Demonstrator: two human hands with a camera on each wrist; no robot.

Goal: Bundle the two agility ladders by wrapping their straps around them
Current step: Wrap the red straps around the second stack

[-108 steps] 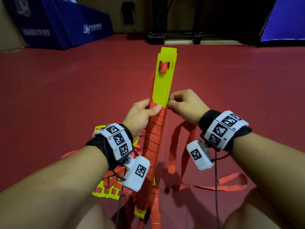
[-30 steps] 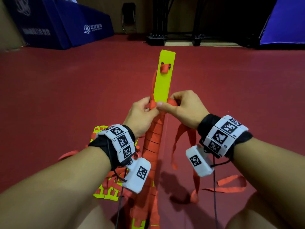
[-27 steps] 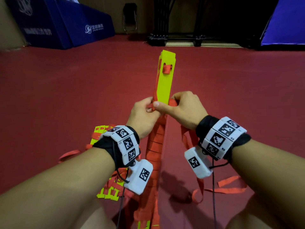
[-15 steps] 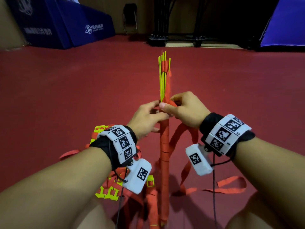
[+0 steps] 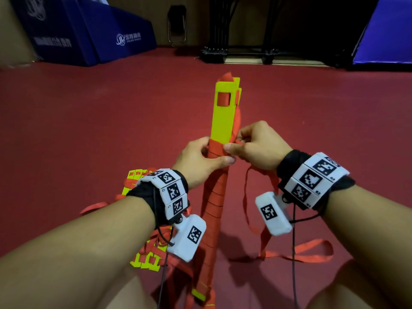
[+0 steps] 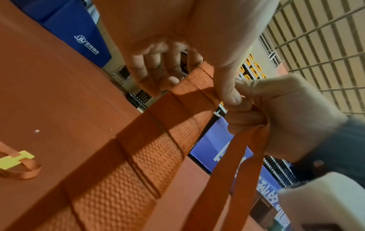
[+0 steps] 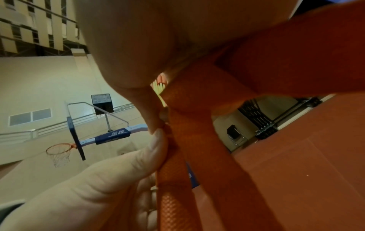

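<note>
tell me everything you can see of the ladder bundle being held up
The ladder bundle is a stack of flat yellow-green plastic rungs wound in overlapping turns of orange woven strap from its low end up to the hands. It stands nearly upright over the red floor. The bare rung tops carry a slot with strap threaded through. The left hand grips the wrapped part; the right hand pinches the loose strap at the topmost turn, its tail trailing to the floor.

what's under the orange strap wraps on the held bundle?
Yellow rungs stick out above the strap wraps, and a yellow end shows at the bottom. The wrapped middle hides what's inside. The left hand grips the wraps; the right hand pinches the strap.
</note>
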